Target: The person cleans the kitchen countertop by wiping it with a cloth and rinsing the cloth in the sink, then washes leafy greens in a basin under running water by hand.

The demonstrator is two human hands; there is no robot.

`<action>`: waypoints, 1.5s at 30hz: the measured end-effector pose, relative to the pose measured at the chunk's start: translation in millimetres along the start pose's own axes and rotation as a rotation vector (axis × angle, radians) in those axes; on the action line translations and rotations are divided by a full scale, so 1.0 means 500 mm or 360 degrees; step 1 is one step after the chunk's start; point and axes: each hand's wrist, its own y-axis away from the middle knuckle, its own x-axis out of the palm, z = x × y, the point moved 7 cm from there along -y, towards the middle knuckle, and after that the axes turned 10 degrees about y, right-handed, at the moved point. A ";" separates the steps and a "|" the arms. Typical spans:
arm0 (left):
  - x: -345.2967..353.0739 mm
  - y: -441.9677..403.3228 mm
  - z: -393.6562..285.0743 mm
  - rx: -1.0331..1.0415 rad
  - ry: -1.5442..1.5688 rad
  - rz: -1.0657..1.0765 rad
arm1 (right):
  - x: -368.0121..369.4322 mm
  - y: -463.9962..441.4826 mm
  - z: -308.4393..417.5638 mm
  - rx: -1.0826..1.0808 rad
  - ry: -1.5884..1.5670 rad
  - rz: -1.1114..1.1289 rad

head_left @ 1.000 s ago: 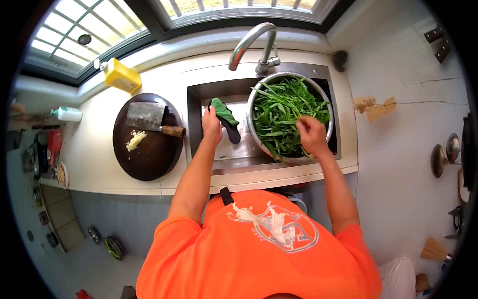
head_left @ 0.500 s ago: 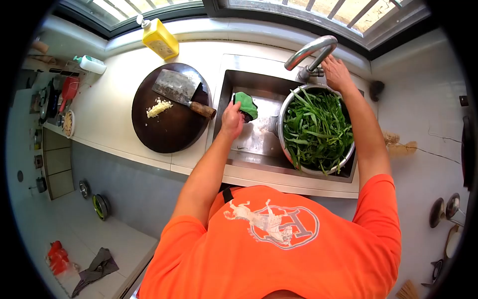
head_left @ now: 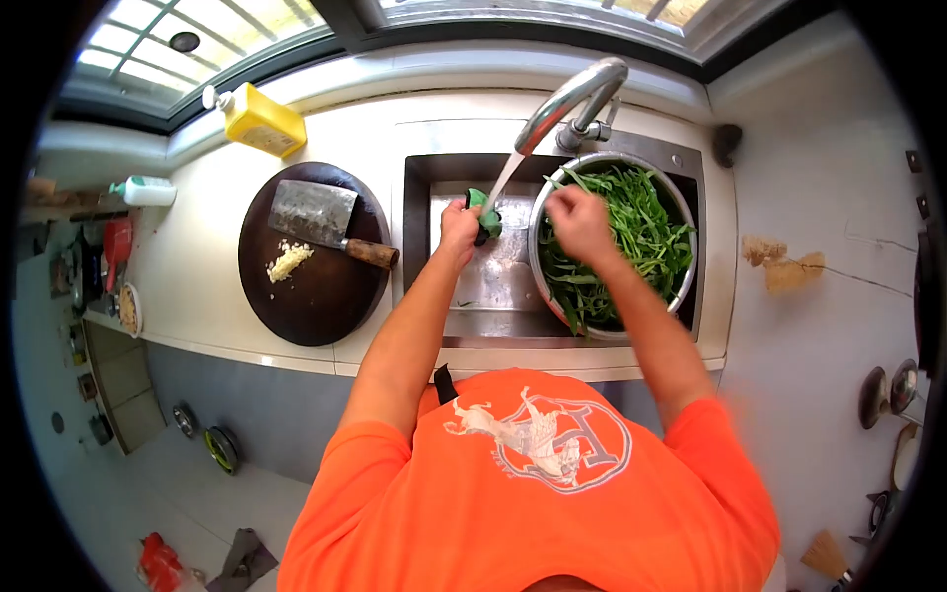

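Observation:
My left hand [head_left: 460,233] is closed on a green and black cloth [head_left: 485,215] over the left part of the steel sink [head_left: 493,281]. A stream of water runs from the curved faucet [head_left: 572,99] down onto the cloth. Above the left side of a metal bowl of leafy greens [head_left: 646,222], my right hand [head_left: 580,223] has its fingers curled together; whether anything is between them is too small to make out. The bowl stands in the right part of the sink.
Left of the sink lies a round dark chopping board [head_left: 314,306] bearing a cleaver [head_left: 316,212] and chopped pale bits [head_left: 289,260]. Behind it stands a yellow pump bottle [head_left: 264,120]. A white bottle [head_left: 148,190] is farther left, and a window runs behind the counter.
My right hand went from the greens to the faucet, then came back over the bowl's left side. Water now flows. The cloth, hanging long at first, is bunched in my left hand.

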 end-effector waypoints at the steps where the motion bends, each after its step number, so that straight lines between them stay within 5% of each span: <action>1: 0.010 0.011 -0.008 0.0021 -0.0043 -0.0039 | 0.051 0.038 -0.003 0.0063 -0.0117 0.0045; 4: 0.019 0.011 -0.028 0.0229 -0.0617 -0.0167 | 0.221 0.130 -0.022 0.0778 -0.1034 0.0406; 9: 0.049 0.052 -0.092 0.0360 -0.0942 -0.0254 | 0.329 0.126 -0.025 0.1129 -0.1198 0.0304; 12: 0.058 0.063 -0.106 0.0358 -0.0682 -0.0048 | 0.364 0.104 -0.046 0.1443 -0.1744 0.0332; 16: 0.061 0.090 -0.106 -0.0140 -0.0132 0.0092 | 0.385 0.083 -0.067 0.1520 -0.1501 0.0470; 21: 0.043 0.128 -0.145 -0.0187 0.0138 -0.0005 | 0.444 0.073 -0.109 0.1752 -0.1558 0.0496; 25: 0.023 0.123 -0.167 0.0024 0.0198 -0.0008 | 0.462 0.045 -0.090 0.1648 -0.1923 0.0760; 29: -0.023 0.084 -0.138 0.0308 -0.0043 -0.0152 | 0.393 0.004 -0.062 0.1400 -0.1866 0.0468; 33: -0.054 0.053 -0.053 0.0031 0.0026 -0.0415 | 0.383 -0.035 -0.086 0.1170 -0.1740 0.0429; 34: -0.032 0.055 -0.048 0.0103 0.0263 -0.0276 | 0.374 -0.031 -0.083 0.1285 -0.1750 0.0462; 36: -0.002 0.080 -0.010 -0.0516 0.0673 -0.0275 | 0.370 -0.032 -0.076 0.1264 -0.1723 0.0499; 39: 0.015 0.007 0.056 -0.0569 0.1275 -0.0023 | 0.341 -0.010 -0.028 0.0924 -0.1306 0.0364; 42: -0.039 -0.056 0.106 -0.0433 0.0931 -0.0258 | 0.323 0.047 0.036 0.0510 -0.0753 0.0415; 43: -0.065 -0.176 0.225 -0.0639 0.1007 -0.0227 | 0.312 0.060 0.059 0.0497 -0.0591 0.0386; 45: -0.033 -0.134 0.178 -0.0596 0.0887 0.0065 | 0.304 0.077 0.089 0.0443 -0.0321 0.0305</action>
